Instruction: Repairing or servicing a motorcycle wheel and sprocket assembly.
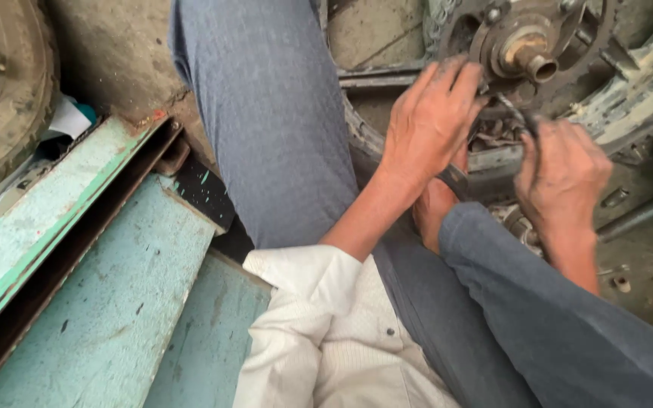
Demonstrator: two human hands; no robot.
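Observation:
A greasy wheel hub with a sprocket (pixel 527 45) and a protruding axle stub lies at the top right, on a wheel resting on the ground. My left hand (pixel 432 117) lies flat against the wheel just below the hub, fingers spread and stained with grease. My right hand (pixel 561 174) is closed around a thin dark metal tool (pixel 519 117) whose tip points up toward the sprocket. My bare foot in a sandal (pixel 440 200) presses against the wheel between my hands. My grey trousers (pixel 281 113) fill the middle of the view.
Pale green painted metal panels (pixel 100 279) with a dark channel lie at the left. An old tyre (pixel 1 83) sits at the top left corner. A metal rod (pixel 644 211) and small loose parts lie on the dirty ground at the right.

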